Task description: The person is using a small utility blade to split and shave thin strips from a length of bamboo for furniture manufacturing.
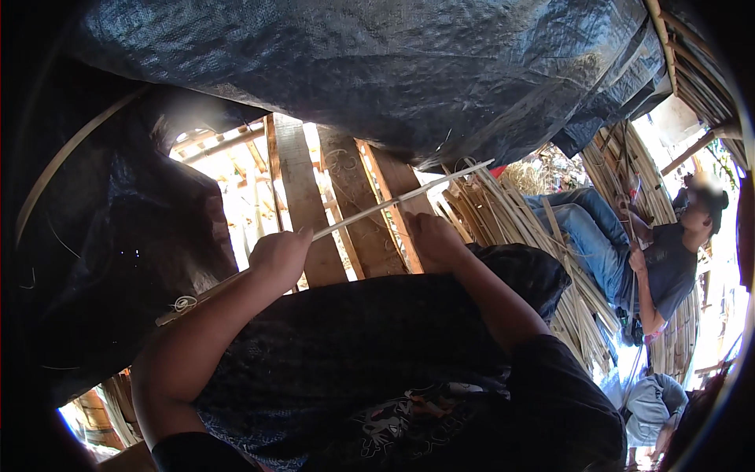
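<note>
A dark tarpaulin is sagging across the upper view, while a dark covering is spreading over the wearer's lap. At the right, a co-worker in blue jeans is sitting beside a pile of long pale strips. Beyond the lap, brown planks are running side by side, light showing between them. The left hand is gripping a slender strip, its fingers pinching it. The right hand is hovering at the strip's near side, its fingers curling; whether they are pinching anything cannot be told. The slender strip is slanting from the left hand across the planks, its far end pointing to the upper right. A small curled shaving is resting near the left forearm
</note>
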Tool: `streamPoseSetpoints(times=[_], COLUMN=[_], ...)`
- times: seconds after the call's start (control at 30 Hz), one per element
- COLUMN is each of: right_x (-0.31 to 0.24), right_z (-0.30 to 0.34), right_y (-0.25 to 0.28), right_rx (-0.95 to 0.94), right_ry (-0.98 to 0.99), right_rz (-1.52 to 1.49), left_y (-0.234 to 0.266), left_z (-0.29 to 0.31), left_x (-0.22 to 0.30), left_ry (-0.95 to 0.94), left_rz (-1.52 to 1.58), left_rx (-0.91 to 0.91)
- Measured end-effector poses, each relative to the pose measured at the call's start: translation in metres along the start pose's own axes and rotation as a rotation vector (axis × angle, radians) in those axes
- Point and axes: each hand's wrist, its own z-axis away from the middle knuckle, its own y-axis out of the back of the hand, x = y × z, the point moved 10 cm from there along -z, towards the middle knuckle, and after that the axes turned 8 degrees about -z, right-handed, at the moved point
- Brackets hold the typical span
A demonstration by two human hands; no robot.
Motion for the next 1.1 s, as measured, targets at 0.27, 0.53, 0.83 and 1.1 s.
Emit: streamPoseSetpoints(times=[0.27, 0.53, 0.83, 1.1], right_x=[0.03, 0.003, 0.022, -0.001], right_z=[0.011, 0.008, 0.017, 0.017], right_y=[-0.029, 0.001, -0.017, -0.003], right_rx=[-0.127, 0.241, 0.173, 0.236], right_ry=[-0.165, 0.082, -0.013, 0.048], right_rz=[-0.017, 0.313, 0.192, 0.272], left_y=[0.015, -0.005, -0.014, -0.015], left_z=[0.0, 0.005, 0.002, 0.002], left_x=[0.015, 0.014, 0.009, 0.005], left_ry=[-0.032, -0.031, -0.04, 0.001], left_rz=[-0.257, -0.408, -0.367, -0.257], left_rx=[0.072, 0.089, -0.02, -0.039])
